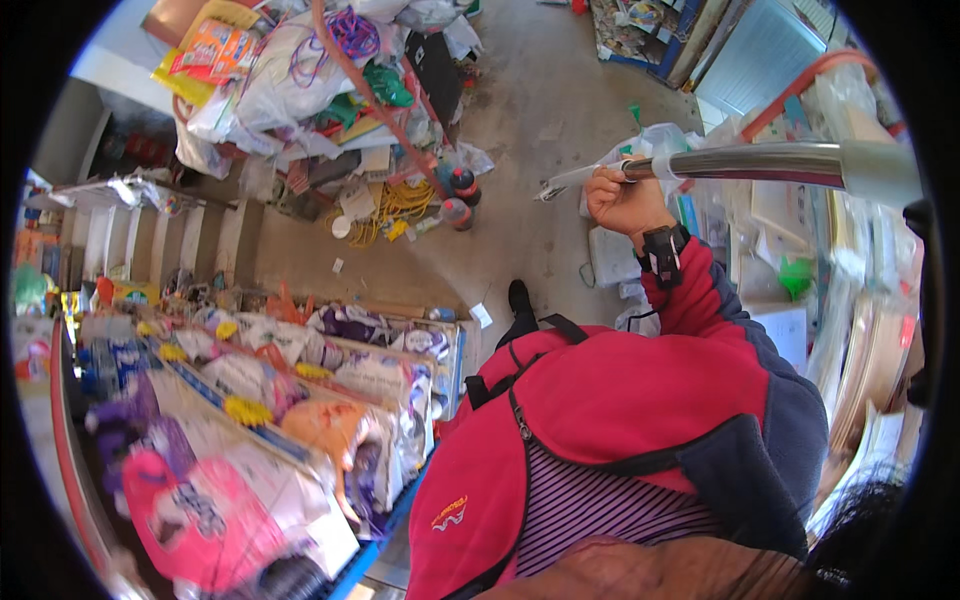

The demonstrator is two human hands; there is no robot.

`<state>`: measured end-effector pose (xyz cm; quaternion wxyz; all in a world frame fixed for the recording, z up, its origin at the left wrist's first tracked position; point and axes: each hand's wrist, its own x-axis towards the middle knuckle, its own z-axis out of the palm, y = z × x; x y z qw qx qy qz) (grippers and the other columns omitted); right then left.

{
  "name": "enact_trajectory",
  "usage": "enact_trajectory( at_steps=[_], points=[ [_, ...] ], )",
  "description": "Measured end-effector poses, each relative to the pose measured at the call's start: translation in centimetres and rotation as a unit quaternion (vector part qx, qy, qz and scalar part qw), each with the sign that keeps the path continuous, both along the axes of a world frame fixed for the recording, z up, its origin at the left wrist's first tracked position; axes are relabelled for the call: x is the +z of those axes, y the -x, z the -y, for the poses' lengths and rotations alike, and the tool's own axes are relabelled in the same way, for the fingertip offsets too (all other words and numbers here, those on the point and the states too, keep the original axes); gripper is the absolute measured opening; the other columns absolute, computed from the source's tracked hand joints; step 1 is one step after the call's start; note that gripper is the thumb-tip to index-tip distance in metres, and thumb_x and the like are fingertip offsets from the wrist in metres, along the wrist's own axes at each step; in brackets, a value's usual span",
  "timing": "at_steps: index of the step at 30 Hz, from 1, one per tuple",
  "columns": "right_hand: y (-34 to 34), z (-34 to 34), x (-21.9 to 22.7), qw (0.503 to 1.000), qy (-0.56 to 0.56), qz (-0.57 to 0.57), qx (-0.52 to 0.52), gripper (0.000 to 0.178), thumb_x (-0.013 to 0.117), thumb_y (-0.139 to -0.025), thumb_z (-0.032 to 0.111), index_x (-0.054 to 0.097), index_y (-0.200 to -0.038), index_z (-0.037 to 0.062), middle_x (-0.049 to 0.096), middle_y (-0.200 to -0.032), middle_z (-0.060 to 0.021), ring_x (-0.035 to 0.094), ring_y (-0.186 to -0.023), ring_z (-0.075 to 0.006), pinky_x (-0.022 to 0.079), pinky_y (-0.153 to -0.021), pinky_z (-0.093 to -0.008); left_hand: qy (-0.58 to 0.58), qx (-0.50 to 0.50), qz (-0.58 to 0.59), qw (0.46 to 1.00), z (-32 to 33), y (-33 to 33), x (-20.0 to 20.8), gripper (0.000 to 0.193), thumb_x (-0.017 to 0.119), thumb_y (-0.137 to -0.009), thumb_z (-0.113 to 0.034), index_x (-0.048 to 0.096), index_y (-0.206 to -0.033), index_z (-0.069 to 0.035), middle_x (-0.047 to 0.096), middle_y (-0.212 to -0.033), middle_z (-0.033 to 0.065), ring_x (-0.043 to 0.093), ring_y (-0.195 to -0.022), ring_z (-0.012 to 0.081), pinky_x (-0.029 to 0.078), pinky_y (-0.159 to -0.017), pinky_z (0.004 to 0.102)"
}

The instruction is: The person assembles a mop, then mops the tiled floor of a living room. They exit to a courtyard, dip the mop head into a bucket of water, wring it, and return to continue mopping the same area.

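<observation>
My right hand (622,200) is raised in front of me and closed around a shiny metal pole (770,162) that runs off to the right. A white band wraps the pole beside my fingers, and a thin white tip (565,181) sticks out to the left of my fist. A black watch (663,250) sits on that wrist above a red sleeve (700,300). I wear a red jacket (600,400) open over a striped shirt. My left hand is out of sight.
Shelves (300,400) of bagged goods in pink, purple and orange fill the left. A heap of bags, yellow cord (395,205) and boxes lies on the concrete floor (530,90) ahead. Stacks of paper goods (850,330) line the right. My black shoe (519,298) shows below.
</observation>
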<state>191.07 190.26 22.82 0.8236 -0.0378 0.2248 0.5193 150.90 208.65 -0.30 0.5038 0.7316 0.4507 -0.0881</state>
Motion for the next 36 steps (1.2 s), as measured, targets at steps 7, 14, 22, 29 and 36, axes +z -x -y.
enact_trajectory(
  at_steps=[7,14,22,29,36],
  points=[
    [-12.8,-4.3,1.0,0.999,0.029,0.010,-0.023,0.026,0.061,-0.075,0.024,0.047,-0.081,0.0031,0.045,-0.058,0.0037,0.037,-0.055,-0.0103,0.031,-0.051,-0.0243,-0.014,-0.053,-0.113,0.992,-9.3,-3.3,-3.8,0.025,0.061,-0.082,-0.020,0.060,-0.100,-0.003,0.063,-0.094,0.0205,0.061,-0.090,0.0334,0.049,-0.076,0.0422],
    [-25.9,-4.3,-0.7,0.996,0.017,0.011,-0.089,0.027,0.062,-0.076,0.025,0.049,-0.083,0.0020,0.045,-0.057,0.0036,0.038,-0.054,-0.0105,0.032,-0.051,-0.0245,-0.139,-0.264,-0.068,0.952,-23.0,-24.2,-1.8,0.027,0.059,-0.084,-0.026,0.062,-0.099,-0.004,0.063,-0.096,0.0218,0.061,-0.092,0.0361,0.049,-0.077,0.0428],
    [-42.9,-0.3,-4.2,0.983,-0.020,-0.042,-0.180,0.029,0.058,-0.076,0.029,0.053,-0.076,0.0011,0.048,-0.058,-0.0005,0.038,-0.055,-0.0128,0.031,-0.051,-0.0262,-0.026,-0.208,0.145,0.967,-21.9,-69.5,5.5,0.033,0.062,-0.084,-0.018,0.060,-0.110,0.001,0.068,-0.100,0.0143,0.065,-0.093,0.0207,0.050,-0.083,0.0323],
    [-55.6,5.0,-3.5,0.949,-0.002,-0.036,-0.314,0.025,0.060,-0.074,0.026,0.051,-0.079,0.0025,0.047,-0.057,0.0010,0.040,-0.054,-0.0127,0.033,-0.051,-0.0258,0.026,-0.467,0.212,0.858,-13.3,-96.4,11.5,0.030,0.060,-0.088,-0.012,0.058,-0.113,0.003,0.065,-0.103,0.0117,0.064,-0.090,0.0180,0.050,-0.080,0.0285],
    [-67.4,11.8,-4.2,0.887,0.013,-0.036,-0.460,0.018,0.055,-0.071,0.022,0.047,-0.062,0.0077,0.048,-0.057,-0.0005,0.043,-0.054,-0.0140,0.034,-0.050,-0.0265,0.116,-0.553,0.294,0.771,-2.5,-117.8,17.9,0.023,0.061,-0.086,-0.008,0.060,-0.108,0.000,0.068,-0.096,0.0098,0.064,-0.090,0.0152,0.050,-0.079,0.0278]
  ],
)
